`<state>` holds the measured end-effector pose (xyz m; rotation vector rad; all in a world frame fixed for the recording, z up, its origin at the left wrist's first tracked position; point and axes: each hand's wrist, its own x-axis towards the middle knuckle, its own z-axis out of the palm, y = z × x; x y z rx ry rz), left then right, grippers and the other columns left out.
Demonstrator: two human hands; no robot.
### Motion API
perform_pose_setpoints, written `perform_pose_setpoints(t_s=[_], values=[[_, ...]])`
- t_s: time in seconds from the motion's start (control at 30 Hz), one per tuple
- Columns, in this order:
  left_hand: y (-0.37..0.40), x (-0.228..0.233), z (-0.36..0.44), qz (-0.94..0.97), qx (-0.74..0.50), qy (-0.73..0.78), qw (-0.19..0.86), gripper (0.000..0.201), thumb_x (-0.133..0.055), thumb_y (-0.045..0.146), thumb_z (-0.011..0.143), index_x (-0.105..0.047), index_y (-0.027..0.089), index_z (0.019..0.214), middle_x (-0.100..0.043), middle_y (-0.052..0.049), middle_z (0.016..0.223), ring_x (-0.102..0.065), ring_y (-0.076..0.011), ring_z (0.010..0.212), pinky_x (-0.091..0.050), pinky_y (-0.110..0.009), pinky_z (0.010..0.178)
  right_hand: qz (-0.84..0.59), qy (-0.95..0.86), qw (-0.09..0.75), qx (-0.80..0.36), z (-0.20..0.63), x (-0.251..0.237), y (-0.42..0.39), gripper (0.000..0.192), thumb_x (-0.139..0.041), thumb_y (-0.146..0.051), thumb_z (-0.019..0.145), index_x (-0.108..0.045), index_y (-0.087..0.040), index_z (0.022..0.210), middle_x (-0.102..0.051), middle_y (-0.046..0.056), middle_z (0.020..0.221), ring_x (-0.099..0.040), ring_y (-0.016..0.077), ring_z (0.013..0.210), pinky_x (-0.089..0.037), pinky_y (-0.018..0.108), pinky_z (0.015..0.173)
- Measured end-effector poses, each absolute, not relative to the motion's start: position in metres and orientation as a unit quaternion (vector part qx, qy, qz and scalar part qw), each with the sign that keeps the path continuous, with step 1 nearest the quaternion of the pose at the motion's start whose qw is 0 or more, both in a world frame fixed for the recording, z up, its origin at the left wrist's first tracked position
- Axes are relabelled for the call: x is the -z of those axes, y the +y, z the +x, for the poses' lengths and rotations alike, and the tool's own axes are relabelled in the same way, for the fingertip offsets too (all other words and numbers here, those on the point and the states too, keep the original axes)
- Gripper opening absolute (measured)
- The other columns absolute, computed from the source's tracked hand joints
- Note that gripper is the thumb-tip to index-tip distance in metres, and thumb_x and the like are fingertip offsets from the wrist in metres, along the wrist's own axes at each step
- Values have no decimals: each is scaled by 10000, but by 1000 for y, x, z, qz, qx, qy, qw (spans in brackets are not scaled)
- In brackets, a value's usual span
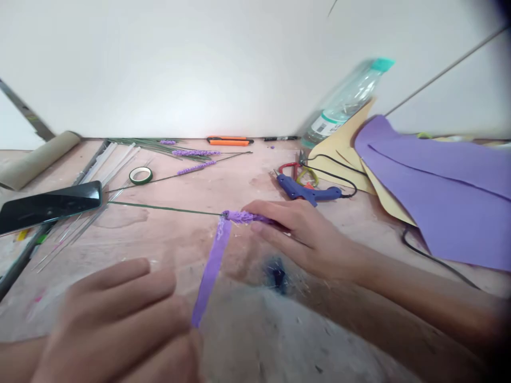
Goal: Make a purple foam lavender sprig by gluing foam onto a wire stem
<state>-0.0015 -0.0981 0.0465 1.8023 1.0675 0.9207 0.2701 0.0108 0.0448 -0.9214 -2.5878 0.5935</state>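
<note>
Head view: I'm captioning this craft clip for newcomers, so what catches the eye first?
A purple strip runs mid-table between the left hand and the right hand, winding onto a green wire. A purple foam sheet fills the right side, beside a blue glue gun.

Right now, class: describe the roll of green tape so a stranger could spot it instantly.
Start at the black phone on the left of the wooden table. Just right of it and farther back lies the small roll of green tape, lying flat near clear sticks. It is the only ring-shaped thing there.
</note>
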Motion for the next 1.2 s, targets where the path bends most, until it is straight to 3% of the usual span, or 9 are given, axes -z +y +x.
perform_pose_setpoints(t_s=[0.1,0.27,0.37,0.43,0.6,0.67,0.8,1.03,1.2], values=[[-77,-35,2,758,-393,446,270,329,-618,261,884,-491,233,582,-399,4,542,-325,-173,537,-277,-342,580,-321,-881,187,-293,269,-49,7,309,-420,-365,1079,-603,-189,903,-619,6,774,-561,144,704,-400,264,682],[-52,-29,5,634,-376,438,514,243,-605,391,947,-710,202,834,-683,-31,838,-604,-185,765,-472,-279,687,-314,-855,180,-372,264,-53,-6,261,-464,-337,1061,-592,-198,882,-637,15,807,-589,156,748,-461,267,704],[-56,-27,10,553,-337,423,634,194,-697,390,909,-760,207,903,-735,-43,966,-676,-207,895,-537,-271,782,-316,-840,176,-405,264,-49,-12,229,-447,-323,1064,-625,-195,999,-677,29,892,-615,163,802,-485,283,753],[-59,-26,13,528,-318,431,659,155,-711,346,900,-777,206,895,-746,-47,969,-689,-196,878,-548,-247,744,-320,-827,183,-426,263,-46,-15,223,-439,-316,1070,-622,-189,1083,-681,29,934,-612,154,815,-483,278,753],[-61,-24,15,593,-317,424,607,161,-685,231,910,-764,203,772,-716,-16,781,-645,-132,695,-514,-194,629,-309,-800,219,-465,260,-40,-17,195,-458,-310,1074,-611,-192,1102,-683,30,992,-616,147,876,-487,270,797],[-61,-23,15,631,-323,423,564,123,-650,185,924,-762,224,890,-729,1,774,-660,-130,698,-531,-205,686,-323,-786,223,-478,259,-40,-18,203,-456,-318,1074,-609,-195,1023,-652,15,906,-596,142,830,-487,267,774],[-61,-23,16,695,-297,416,506,360,-587,91,916,-685,270,1212,-772,28,843,-697,-126,719,-531,-212,715,-356,-762,190,-507,259,-43,-21,283,-410,-319,1075,-552,-199,862,-534,-12,769,-525,130,732,-457,253,683],[-62,-19,19,719,-301,389,490,390,-553,56,915,-661,282,1213,-785,57,845,-741,-114,771,-554,-187,742,-388,-684,191,-587,257,-45,-24,279,-407,-306,1045,-589,-198,864,-399,-53,637,-373,116,558,-367,260,571],[-61,-19,20,728,-323,377,473,436,-540,13,874,-649,265,1212,-789,76,827,-745,-90,764,-552,-153,742,-385,-677,218,-589,253,-42,-25,304,-472,-324,1040,-616,-183,812,-425,-51,640,-380,101,564,-359,245,575]])
